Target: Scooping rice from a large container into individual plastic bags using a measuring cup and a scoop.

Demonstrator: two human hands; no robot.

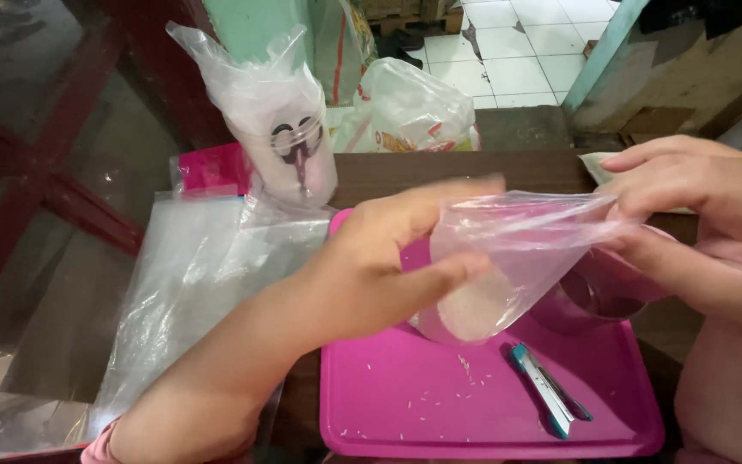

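My left hand (380, 258) grips the side of a small clear plastic bag (517, 258) that has white rice grains in its bottom. At the bag's mouth, my right hand (697, 215) pinches the upper right edge and holds it stretched. The bag hangs tilted over a magenta plastic tray (491, 404). A few loose rice grains lie scattered on the tray. Behind the bag, under my right hand, sits a round pink cup (590, 301), partly hidden.
A teal and white stapler (547, 391) lies on the tray's right part. A stack of clear plastic bags (191, 283) lies to the left. A bagged clear jar (289, 142) stands at the back, with another filled plastic bag (410, 112) beside it.
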